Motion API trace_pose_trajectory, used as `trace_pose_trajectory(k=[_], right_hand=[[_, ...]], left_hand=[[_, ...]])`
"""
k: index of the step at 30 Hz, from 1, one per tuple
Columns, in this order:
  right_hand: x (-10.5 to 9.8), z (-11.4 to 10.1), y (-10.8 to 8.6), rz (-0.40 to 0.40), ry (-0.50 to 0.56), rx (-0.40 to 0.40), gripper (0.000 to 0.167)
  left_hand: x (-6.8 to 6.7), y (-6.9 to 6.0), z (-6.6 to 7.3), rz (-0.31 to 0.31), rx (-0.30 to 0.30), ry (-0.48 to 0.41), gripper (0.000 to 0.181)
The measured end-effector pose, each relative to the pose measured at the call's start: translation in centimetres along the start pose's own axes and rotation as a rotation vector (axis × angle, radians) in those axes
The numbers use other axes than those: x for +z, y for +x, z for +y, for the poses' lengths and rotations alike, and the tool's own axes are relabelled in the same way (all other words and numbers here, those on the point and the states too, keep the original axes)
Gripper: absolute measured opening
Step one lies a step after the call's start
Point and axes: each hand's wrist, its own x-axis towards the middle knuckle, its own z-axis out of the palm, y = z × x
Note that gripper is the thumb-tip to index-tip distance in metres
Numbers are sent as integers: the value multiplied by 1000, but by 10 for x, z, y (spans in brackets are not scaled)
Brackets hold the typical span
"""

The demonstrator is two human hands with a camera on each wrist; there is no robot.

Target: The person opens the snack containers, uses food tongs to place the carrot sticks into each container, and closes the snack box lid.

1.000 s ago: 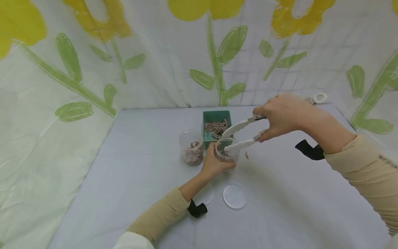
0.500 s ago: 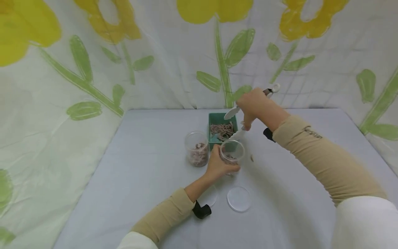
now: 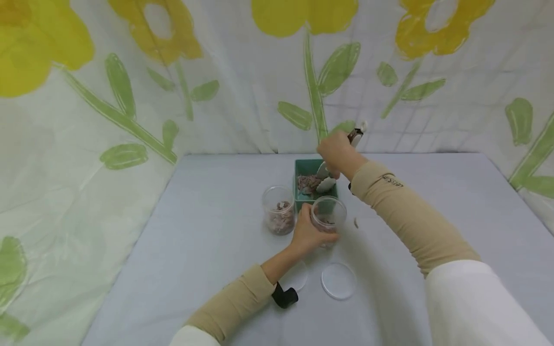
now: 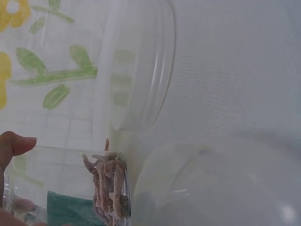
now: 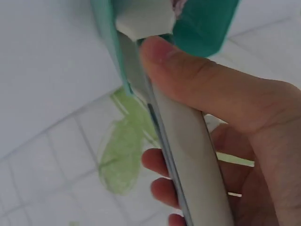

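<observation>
The right hand [image 3: 339, 153] grips white-and-metal tongs [image 3: 326, 185] reaching into the green rectangular plastic box [image 3: 306, 167], the left hand [image 3: 310, 233] holding a clear cylindrical jar [image 3: 330, 212] in front of it.

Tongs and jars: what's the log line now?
left grip: holds clear jar | right grip: holds tongs | tongs: partly inside green bin | other jar: partly filled

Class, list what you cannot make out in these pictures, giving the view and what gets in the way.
Head view: the middle of the tongs, hidden by the right hand.
Head view: part of the left lid, behind the left arm.
Head view: what the scrap is; too small.
Left wrist view: most of the left hand, cut off by the left edge.
Right wrist view: both ends of the tongs, cut off at top and bottom.
</observation>
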Motion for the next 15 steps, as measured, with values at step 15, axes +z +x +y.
trace_pose_trajectory(k=[15], right_hand=[[31,13,-16,207,248,-60,37]], left_hand=[[2,0,-1,7,7,-1,67]])
